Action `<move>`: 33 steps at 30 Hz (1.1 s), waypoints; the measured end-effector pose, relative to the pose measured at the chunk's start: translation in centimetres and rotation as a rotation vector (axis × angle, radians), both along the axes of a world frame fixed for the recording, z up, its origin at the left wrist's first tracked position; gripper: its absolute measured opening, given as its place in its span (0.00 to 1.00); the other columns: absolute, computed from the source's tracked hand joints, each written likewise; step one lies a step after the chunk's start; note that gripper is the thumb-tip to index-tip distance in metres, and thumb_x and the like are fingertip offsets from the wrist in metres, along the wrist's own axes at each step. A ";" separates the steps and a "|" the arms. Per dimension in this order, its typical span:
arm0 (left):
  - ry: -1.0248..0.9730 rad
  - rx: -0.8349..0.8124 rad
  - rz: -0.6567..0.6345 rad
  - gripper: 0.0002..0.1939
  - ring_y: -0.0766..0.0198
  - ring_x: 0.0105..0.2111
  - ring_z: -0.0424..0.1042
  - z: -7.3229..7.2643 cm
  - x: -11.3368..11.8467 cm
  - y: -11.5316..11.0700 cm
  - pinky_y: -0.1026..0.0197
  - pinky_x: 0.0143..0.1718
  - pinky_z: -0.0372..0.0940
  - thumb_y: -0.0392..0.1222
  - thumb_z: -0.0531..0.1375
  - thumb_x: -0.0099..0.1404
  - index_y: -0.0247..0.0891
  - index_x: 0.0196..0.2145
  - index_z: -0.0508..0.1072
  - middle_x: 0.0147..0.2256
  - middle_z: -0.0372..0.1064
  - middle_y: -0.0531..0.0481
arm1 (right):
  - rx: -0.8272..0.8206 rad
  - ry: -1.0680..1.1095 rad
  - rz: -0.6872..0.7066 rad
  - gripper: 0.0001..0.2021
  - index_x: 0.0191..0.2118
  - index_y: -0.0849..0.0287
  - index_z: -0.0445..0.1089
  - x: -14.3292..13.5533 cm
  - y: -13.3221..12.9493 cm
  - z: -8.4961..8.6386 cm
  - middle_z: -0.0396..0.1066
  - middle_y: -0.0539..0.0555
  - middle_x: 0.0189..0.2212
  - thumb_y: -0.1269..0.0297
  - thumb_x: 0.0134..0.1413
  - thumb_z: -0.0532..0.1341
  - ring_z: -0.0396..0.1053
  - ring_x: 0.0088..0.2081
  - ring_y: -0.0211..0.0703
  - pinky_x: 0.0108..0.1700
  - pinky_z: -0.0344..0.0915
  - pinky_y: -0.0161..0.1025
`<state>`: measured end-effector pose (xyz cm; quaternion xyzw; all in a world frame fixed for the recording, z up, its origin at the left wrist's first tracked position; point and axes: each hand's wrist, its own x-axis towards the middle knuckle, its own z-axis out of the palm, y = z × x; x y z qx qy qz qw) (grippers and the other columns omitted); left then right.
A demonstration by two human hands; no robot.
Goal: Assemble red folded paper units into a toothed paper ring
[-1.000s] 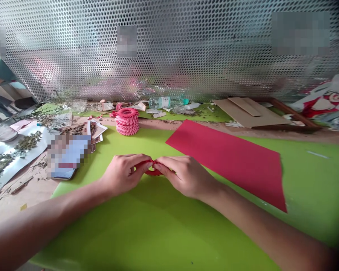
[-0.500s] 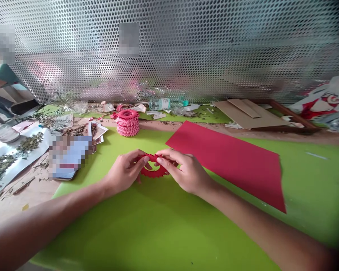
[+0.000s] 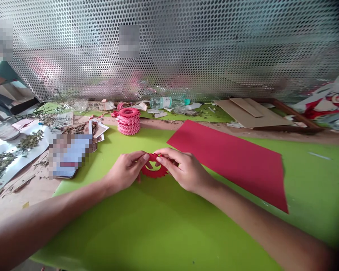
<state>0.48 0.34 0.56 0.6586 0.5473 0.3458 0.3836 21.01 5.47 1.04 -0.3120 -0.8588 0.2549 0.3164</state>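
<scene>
Between my hands, over the green table surface point(image 3: 164, 226), is a red paper ring point(image 3: 155, 173) with a toothed outer edge and an open centre. My left hand point(image 3: 127, 169) pinches its upper left edge between thumb and fingers. On the upper right edge, my right hand point(image 3: 185, 169) pinches it in the same way. Behind the hands stands a stack of pink and red toothed rings point(image 3: 128, 122). A large red sheet point(image 3: 231, 160) lies flat at the right, behind my right forearm.
A phone point(image 3: 70, 156), photos point(image 3: 97, 131) and a white sheet with dried plants point(image 3: 22, 150) lie at the left. A bottle point(image 3: 166, 102) and boards point(image 3: 251, 113) line the perforated metal wall point(image 3: 186, 49). A person's sleeve point(image 3: 5, 71) shows far left.
The view has shifted very slightly. Both hands keep their pinch on the ring, which is tilted a little differently and shows slightly more of its lower right teeth.
</scene>
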 end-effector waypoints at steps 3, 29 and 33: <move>-0.026 -0.012 -0.007 0.22 0.68 0.16 0.68 0.1 0.0 0.0 0.68 0.19 0.58 0.58 0.49 0.72 0.38 0.30 0.67 0.16 0.61 0.58 | -0.062 0.025 0.006 0.12 0.47 0.58 0.72 -0.1 0.0 0.1 0.79 0.54 0.34 0.59 0.67 0.56 0.76 0.31 0.41 0.28 0.67 0.33; 0.051 -0.110 -0.087 0.19 0.70 0.17 0.65 1.2 -0.1 -0.2 0.69 0.20 0.55 0.52 0.52 0.70 0.37 0.26 0.65 0.17 0.60 0.58 | 0.017 0.000 -0.090 0.12 0.49 0.58 0.72 0.0 -0.4 0.0 0.78 0.55 0.39 0.61 0.63 0.60 0.76 0.37 0.44 0.40 0.70 0.37; 0.032 -0.115 -0.079 0.19 0.70 0.17 0.66 1.2 0.1 -0.2 0.69 0.20 0.55 0.53 0.53 0.70 0.37 0.26 0.65 0.17 0.60 0.58 | -0.051 0.032 -0.101 0.13 0.50 0.58 0.71 -0.1 -0.3 0.0 0.77 0.56 0.40 0.60 0.63 0.60 0.75 0.40 0.45 0.42 0.69 0.38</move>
